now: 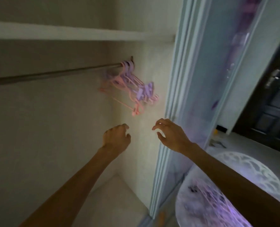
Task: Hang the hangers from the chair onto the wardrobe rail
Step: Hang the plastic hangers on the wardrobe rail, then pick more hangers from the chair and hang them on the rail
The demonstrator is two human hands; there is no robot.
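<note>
Pink hangers (129,86) hung bunched at the rail's (54,73) right end, both hands empty below — left (117,138) loosely curled, right (170,135) spread — so reaching next to the chair (253,167) at four o'clock looked best.

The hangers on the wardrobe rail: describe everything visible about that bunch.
The hangers are a tight bunch of thin pink and lilac ones, plastic by the look, hooked together at the right end of the dark rail, close to the wardrobe's side wall. They are blurred and slant down to the right rather than hanging straight. No clothes are on them. Neither the left hand nor the right hand below touches them.
</note>
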